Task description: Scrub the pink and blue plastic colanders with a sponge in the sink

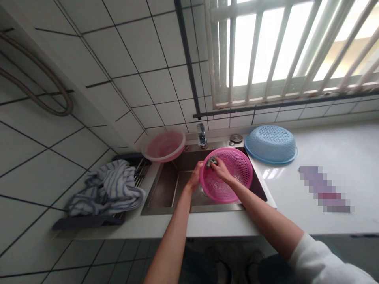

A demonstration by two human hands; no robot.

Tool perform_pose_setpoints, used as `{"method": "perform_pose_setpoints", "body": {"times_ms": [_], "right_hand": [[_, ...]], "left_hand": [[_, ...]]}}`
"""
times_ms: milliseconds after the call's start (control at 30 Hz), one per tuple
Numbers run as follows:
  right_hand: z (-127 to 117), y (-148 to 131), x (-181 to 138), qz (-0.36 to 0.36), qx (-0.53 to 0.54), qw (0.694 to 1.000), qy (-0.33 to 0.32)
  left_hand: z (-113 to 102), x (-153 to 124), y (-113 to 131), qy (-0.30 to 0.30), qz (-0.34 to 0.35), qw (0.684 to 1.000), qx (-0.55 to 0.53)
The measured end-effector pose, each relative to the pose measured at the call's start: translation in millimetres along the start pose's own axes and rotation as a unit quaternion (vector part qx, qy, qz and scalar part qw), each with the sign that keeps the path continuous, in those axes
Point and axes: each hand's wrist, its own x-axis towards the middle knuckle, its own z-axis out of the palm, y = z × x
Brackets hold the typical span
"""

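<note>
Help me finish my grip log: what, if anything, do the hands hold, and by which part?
The left hand holds the pink colander by its left rim; the right hand holds a grayish cloth, its gripped part too small to tell.

So the pink colander is plastic, smooth-rimmed, punched full of holes and a bit shiny. The sink is metal with a dull, brushed-looking finish, while the faucet is proper glossy chrome. Blue basket is openwork plastic, pale pink basin smooth, translucent-looking plastic. Striped towel is soft, matt cloth; bench is smooth, glossy white.
</note>
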Motion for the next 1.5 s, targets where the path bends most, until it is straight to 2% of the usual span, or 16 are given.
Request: {"method": "perform_pose_setpoints", "body": {"times_ms": [300, 367, 467, 533, 700, 767, 867, 933, 967, 1100, 1133, 1200, 1300, 1333, 1367, 1500], "right_hand": [[20, -2, -18, -0.015, -0.022, 0.971, -0.239], [18, -4, -16, -0.019, -0.029, 0.975, -0.219], [14, -5, -10, -0.017, -0.028, 0.996, -0.079], [15, -4, -10, -0.012, -0.027, 0.999, -0.041], [23, -2, -21, -0.006, -0.054, 0.968, -0.245], [21, -1, -18, -0.007, -0.051, 0.976, -0.212], [9, -2, -7, -0.007, -0.045, 0.999, -0.020], [4, -3, -3, -0.004, -0.053, 0.998, 0.040], [4, -4, -4, -0.006, -0.056, 0.998, 0.020], [13, -3, -15, -0.005, -0.057, 0.979, -0.198], [13, -2, -16, -0.005, -0.060, 0.975, -0.216], [10, -1, -13, -0.007, -0.078, 0.983, -0.165], [0, 1, -4, -0.005, -0.126, 0.992, -0.014], [-1, 2, -4, -0.005, -0.138, 0.990, -0.002], [-1, 3, -4, -0.007, -0.146, 0.989, -0.024], [8, 4, -15, -0.016, -0.173, 0.954, -0.245]], "left_hand": [[-2, -6, 6, 0.012, -0.068, 0.997, -0.021], [-2, -5, 4, 0.024, -0.060, 0.998, 0.000], [-1, -3, 1, -0.011, -0.062, 0.998, -0.016], [-1, -3, 1, -0.028, -0.076, 0.996, -0.037], [-7, -3, 4, 0.021, -0.050, 0.998, 0.032], [-6, -3, 4, 0.011, -0.041, 0.998, 0.047], [0, -4, 2, -0.039, -0.061, 0.997, -0.005], [2, -4, 0, -0.054, -0.073, 0.995, -0.034], [2, -4, -1, -0.050, -0.073, 0.995, -0.034], [-4, -4, -1, -0.002, -0.049, 0.998, 0.031], [-5, -4, -1, 0.001, -0.042, 0.998, 0.046], [-5, -4, 0, -0.005, -0.034, 0.998, 0.048], [0, -5, 0, -0.019, -0.032, 0.999, 0.022], [1, -5, 1, -0.020, -0.030, 0.999, 0.018], [1, -5, 1, -0.018, -0.026, 0.999, 0.018], [-1, -5, 5, -0.004, -0.027, 0.999, 0.019]]}}
